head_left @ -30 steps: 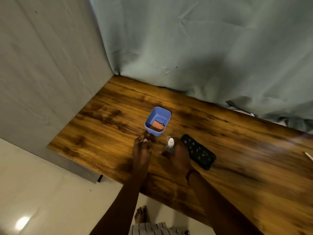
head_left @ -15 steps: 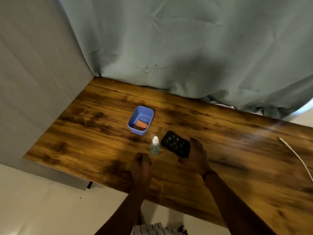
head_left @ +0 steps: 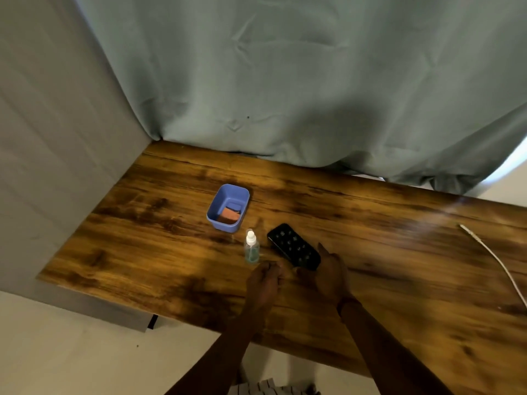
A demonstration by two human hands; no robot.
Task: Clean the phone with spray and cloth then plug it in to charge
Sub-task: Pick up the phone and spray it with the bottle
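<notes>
A black phone point(head_left: 293, 246) lies slanted on the wooden table point(head_left: 399, 266). My right hand point(head_left: 332, 276) is closed around its near end, thumb along its right edge. My left hand point(head_left: 263, 277) rests just left of that end with its fingers curled in and nothing visible in them. A small clear spray bottle point(head_left: 251, 248) with a white nozzle stands upright left of the phone, apart from both hands. Behind it a blue plastic tub point(head_left: 218, 220) holds a folded orange cloth point(head_left: 229, 215). A white charging cable point(head_left: 497, 262) lies at the table's right side.
A grey-green curtain point(head_left: 285, 81) hangs along the table's back edge. A grey panel point(head_left: 57, 138) closes off the left side. Pale floor point(head_left: 71, 352) shows below the table's near edge.
My right hand let go of the spray bottle and moved right onto the phone's near end. My left hand drew back from the tub and closed beside the phone. The view shifted right.
</notes>
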